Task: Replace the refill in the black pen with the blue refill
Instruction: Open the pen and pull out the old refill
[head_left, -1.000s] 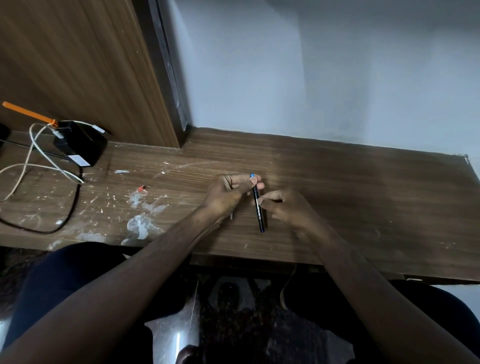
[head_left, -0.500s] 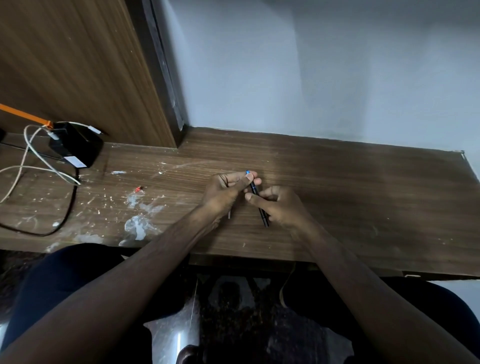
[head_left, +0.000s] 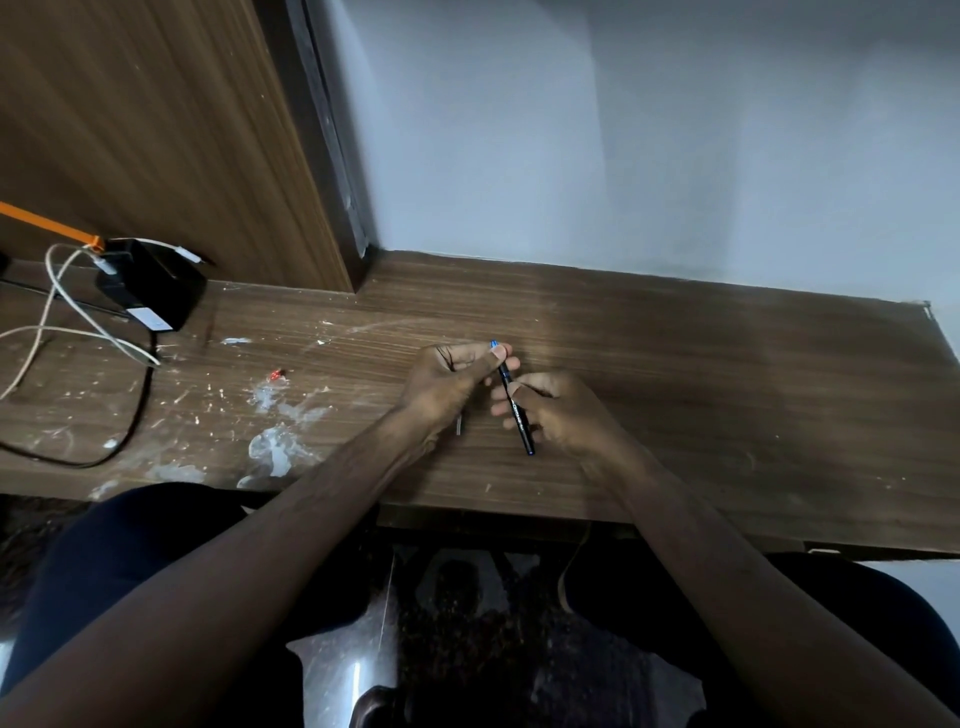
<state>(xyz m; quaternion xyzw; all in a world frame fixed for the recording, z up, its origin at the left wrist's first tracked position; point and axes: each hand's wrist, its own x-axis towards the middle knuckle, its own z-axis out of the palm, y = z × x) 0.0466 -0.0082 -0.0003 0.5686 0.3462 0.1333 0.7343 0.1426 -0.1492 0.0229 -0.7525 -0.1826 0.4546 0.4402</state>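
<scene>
A slim black pen (head_left: 519, 421) with white lettering is held slanted over the wooden desk (head_left: 675, 395). A small blue end (head_left: 493, 344) shows at the pen's far tip. My right hand (head_left: 558, 413) grips the barrel around its middle. My left hand (head_left: 452, 376) pinches the upper part of the pen just below the blue end. A short thin grey piece (head_left: 459, 425) pokes out beneath my left wrist; I cannot tell what it is.
A black adapter (head_left: 156, 291) with white cables (head_left: 62, 322) and a black cord (head_left: 130, 415) sits at the desk's left. White paint smears (head_left: 275, 447) and a tiny red bit (head_left: 275, 374) lie left of my hands. A wood panel (head_left: 156, 130) and white wall stand behind.
The pen has tilted, its blue end leaning left, and both hands drew closer together around it. My right hand's fingers shifted along the barrel.
</scene>
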